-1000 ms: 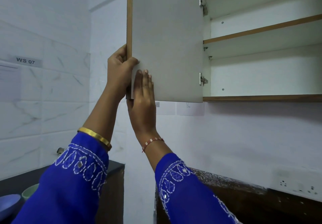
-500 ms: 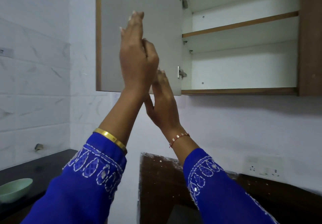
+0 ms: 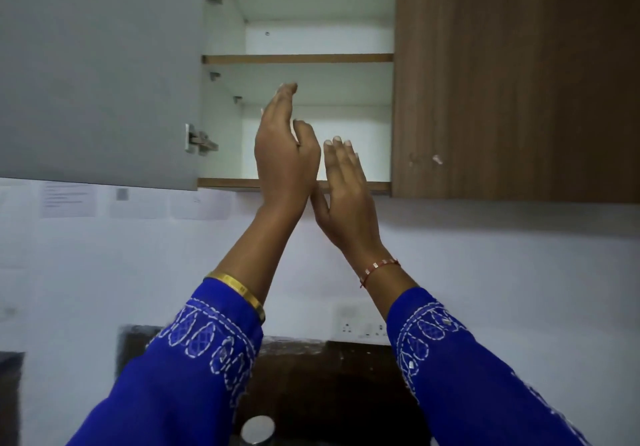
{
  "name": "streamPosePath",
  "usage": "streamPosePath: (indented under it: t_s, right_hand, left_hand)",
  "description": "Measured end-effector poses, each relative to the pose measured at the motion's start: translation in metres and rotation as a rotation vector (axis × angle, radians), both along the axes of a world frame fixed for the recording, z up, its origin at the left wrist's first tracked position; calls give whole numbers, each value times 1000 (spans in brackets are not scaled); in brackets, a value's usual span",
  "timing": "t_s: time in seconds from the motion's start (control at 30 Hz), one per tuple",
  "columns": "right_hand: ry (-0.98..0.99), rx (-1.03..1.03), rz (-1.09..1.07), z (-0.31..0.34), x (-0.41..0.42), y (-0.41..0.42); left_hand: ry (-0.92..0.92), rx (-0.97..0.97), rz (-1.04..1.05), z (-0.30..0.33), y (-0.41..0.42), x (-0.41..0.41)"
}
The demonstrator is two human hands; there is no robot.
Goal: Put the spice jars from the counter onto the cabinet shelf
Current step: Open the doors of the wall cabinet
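The wall cabinet stands open, its grey left door [image 3: 97, 71] swung wide to the left. Inside I see an upper shelf [image 3: 298, 58] and a bottom shelf [image 3: 377, 186], both bare. My left hand [image 3: 285, 154] is raised in front of the lower compartment, fingers straight, holding nothing. My right hand [image 3: 346, 189] is beside it, slightly lower, fingers relaxed and empty. A silver jar lid [image 3: 258, 430] shows at the bottom edge on the dark counter [image 3: 311, 386], between my sleeves.
The brown right cabinet door [image 3: 512, 78] is closed. A white socket plate [image 3: 360, 324] sits on the wall above the counter. Paper sheets [image 3: 135, 201] are stuck on the wall under the open door.
Both hands have left the door, which swung fully open to the left. My view shifted right, and my hands now hover before the open compartment.
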State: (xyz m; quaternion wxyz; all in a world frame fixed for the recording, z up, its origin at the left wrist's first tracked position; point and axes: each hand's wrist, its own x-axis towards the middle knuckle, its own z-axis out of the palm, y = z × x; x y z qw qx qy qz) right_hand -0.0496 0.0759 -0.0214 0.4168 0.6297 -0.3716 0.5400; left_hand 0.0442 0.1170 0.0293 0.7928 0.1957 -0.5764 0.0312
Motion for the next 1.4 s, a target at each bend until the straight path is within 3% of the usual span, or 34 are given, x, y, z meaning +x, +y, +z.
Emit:
streamPosePath:
  t_s: [0.23,0.5,0.7,0.8,1.03,1.23,1.4]
  right_hand:
    - [-62,77,-225,-5,-96,-15]
    - [-25,208,-615,11,-158,-48]
    - [-84,315,-726,26,-184,-76]
    - [-99,279,-813,25,-197,-91]
    - [-46,222,-753,19,-200,-87]
    - [-106,-10,-603,14,-200,-50]
    - [-173,-37,-430,12,-200,-2]
  left_hand:
    - [88,199,-298,2,-36,-81]
    - [-66,330,-539,22,-97,-144]
    - [-274,449,-638,40,-137,-181]
    - [-275,442,-717,45,-154,-193]
    - [-127,335,-830,36,-153,-191]
    - [3,242,-945,32,-97,-188]
    - [-50,183,-949,32,-40,-189]
